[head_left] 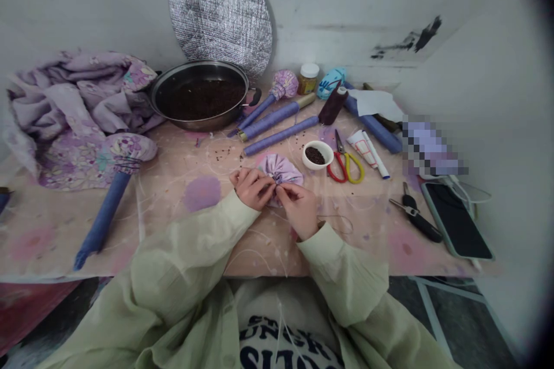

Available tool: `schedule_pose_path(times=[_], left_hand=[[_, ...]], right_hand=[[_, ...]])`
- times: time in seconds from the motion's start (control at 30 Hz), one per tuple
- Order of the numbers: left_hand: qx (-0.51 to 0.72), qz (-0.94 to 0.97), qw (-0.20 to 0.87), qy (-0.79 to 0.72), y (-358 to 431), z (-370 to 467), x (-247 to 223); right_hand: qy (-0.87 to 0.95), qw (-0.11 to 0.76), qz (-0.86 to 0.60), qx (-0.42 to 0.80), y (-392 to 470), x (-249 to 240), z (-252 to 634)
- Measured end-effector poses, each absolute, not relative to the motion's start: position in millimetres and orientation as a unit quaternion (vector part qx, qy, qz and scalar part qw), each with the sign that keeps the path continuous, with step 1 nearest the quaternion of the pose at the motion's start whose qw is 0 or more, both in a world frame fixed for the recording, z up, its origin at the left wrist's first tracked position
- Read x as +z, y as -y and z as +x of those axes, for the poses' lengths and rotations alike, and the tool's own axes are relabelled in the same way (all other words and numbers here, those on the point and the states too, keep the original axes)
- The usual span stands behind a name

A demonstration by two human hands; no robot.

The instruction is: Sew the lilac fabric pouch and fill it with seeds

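Observation:
A piece of lilac cloth (285, 172), drawn into pleats toward its middle, lies on the table in front of me. My left hand (254, 187) is closed on its left side, fingers curled and pinching near the gathers. At the same gathered middle, my right hand (298, 204) pinches thumb to forefinger, the fingertips almost touching those of the left. What is between the right fingertips is too small to make out. A thin loop of thread (341, 219) lies beside the right wrist. Just beyond the cloth stands a small white bowl (318, 164) of dark grains.
Scissors (345, 164), a marker (376, 155) and a thread spool (332, 105) lie to the right. A phone (459, 219) and black-handled pliers (418, 220) are farther right. Behind stand a wide pan (173, 118), blue-wrapped sticks (281, 134) and bundled floral cloth (64, 104).

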State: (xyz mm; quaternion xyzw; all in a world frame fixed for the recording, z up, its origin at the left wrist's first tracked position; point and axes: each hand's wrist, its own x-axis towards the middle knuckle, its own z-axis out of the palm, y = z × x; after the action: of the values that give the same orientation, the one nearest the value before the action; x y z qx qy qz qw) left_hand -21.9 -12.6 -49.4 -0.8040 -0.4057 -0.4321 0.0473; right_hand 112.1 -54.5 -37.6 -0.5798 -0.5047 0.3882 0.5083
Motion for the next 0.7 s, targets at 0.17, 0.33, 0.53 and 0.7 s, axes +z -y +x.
schedule_pose_path(times=[0.17, 0.33, 0.53, 0.7], left_hand=[[-0.425, -0.803, 0.062, 0.412, 15, -22, -48], [-0.411, -0.800, 0.101, 0.426, 15, -20, -45], [-0.419, -0.807, 0.065, 0.412, 14, -21, -48], [-0.405, -0.811, 0.007, 0.422, 13, -22, -51]], right_hand=[[0.504, 0.499, -0.585, 0.393, 54, -36, 122], [0.513, 0.500, -0.581, 0.387, 54, -38, 123], [0.511, 0.526, -0.579, 0.356, 59, -44, 112], [0.520, 0.543, -0.585, 0.306, 62, -46, 106]])
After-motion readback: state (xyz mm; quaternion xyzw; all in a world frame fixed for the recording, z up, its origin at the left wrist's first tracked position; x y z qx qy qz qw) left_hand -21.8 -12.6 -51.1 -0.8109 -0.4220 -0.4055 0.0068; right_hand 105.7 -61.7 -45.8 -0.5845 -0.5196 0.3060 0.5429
